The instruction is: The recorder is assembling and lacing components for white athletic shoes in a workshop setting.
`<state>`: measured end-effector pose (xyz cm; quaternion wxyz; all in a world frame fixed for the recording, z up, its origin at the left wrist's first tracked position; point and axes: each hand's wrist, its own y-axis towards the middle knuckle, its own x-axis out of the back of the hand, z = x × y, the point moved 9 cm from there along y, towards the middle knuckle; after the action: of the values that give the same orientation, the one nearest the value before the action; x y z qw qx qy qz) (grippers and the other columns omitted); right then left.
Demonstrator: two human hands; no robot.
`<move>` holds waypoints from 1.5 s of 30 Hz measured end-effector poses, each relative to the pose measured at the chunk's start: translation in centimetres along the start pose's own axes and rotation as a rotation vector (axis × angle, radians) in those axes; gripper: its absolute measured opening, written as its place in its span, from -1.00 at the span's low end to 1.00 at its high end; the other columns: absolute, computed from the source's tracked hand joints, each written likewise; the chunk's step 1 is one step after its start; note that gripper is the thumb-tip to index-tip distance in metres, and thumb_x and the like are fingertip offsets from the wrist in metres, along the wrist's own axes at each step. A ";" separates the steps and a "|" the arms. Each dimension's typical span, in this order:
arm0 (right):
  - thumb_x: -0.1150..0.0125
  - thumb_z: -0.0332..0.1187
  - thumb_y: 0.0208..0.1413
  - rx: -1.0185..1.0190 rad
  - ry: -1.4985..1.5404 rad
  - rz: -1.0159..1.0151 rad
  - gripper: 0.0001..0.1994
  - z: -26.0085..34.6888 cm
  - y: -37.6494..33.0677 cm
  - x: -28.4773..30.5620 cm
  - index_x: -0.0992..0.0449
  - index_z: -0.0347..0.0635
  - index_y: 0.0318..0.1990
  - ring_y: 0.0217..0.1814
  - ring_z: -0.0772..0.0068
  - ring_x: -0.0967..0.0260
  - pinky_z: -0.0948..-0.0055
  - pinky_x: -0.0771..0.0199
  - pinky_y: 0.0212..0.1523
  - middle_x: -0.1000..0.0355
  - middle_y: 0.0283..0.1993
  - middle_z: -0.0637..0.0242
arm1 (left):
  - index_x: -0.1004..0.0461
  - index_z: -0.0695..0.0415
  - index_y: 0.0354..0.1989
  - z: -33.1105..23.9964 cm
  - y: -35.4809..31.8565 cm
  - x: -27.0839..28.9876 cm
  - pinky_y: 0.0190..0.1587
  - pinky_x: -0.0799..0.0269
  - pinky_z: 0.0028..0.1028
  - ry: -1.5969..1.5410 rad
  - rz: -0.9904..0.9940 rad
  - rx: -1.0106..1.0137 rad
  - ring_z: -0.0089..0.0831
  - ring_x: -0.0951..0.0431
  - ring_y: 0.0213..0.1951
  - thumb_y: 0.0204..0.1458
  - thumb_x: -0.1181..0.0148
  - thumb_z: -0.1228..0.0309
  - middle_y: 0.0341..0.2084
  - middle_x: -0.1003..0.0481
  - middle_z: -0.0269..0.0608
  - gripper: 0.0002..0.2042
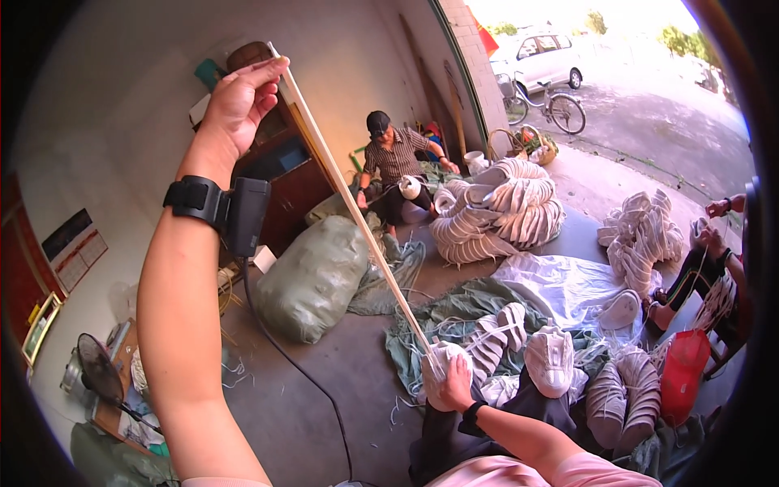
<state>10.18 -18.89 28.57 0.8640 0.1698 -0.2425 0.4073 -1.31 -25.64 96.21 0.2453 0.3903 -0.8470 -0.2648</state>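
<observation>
High at the upper left, my left hand [239, 101] pinches the end of a long flat white shoelace [357, 215]. The lace runs taut down to a white shoe upper [436, 373] at my lap. My right hand [456, 385] is closed over this upper, fingers across its top. Beside it sits another white shoe upper [549, 362] at my knee. Between the two lies a nested row of uppers [489, 345]. A black wrist strap with a small box [247, 215] and cable is on my left forearm.
A full translucent sack [312, 280] lies ahead left. Beyond it sits a person in a cap [395, 158], near a big heap of uppers [499, 213]. Another person [726, 252] works at the far right. A red bag [683, 373] stands by bundled uppers [623, 398]. A fan [96, 367] is at left.
</observation>
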 end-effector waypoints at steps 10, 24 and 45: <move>-0.03 -0.44 -0.10 0.016 0.005 -0.010 -0.22 -0.2 -1.2 0.2 0.12 -0.44 0.33 0.49 -0.23 0.37 -0.13 0.31 0.39 0.26 0.43 -0.22 | -0.56 0.16 -0.21 -2.0 -1.4 -0.4 -0.46 -0.41 -0.79 -0.060 0.076 0.038 -0.78 -0.42 -0.50 0.05 -0.27 0.37 -0.49 -0.49 -0.48 -0.82; 0.02 -0.39 -0.09 0.039 -0.064 -0.047 -0.23 -0.7 -1.7 0.0 0.12 -0.46 0.32 0.46 -0.26 0.28 -0.05 0.24 0.38 0.19 0.40 -0.26 | -0.52 0.21 -0.16 -2.3 -2.6 -2.6 -0.31 -0.56 -0.81 -0.203 0.242 0.099 -0.66 -0.59 -0.29 0.11 -0.17 0.45 -0.13 -0.54 -0.07 -0.83; 0.01 -0.37 -0.09 0.045 -0.048 -0.021 -0.19 -0.1 -2.0 0.1 0.19 -0.47 0.33 0.47 -0.28 0.32 -0.06 0.28 0.39 0.22 0.39 -0.29 | -0.46 0.30 -0.11 -2.0 -3.1 -1.9 0.04 -0.50 -0.62 -0.216 0.213 0.086 -0.40 -0.55 -0.06 0.12 -0.10 0.54 -0.11 -0.52 -0.02 -0.82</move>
<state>11.76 -20.02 28.37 0.8580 0.2014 -0.2520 0.3996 2.71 -26.35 95.28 0.1626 0.2774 -0.9156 -0.2414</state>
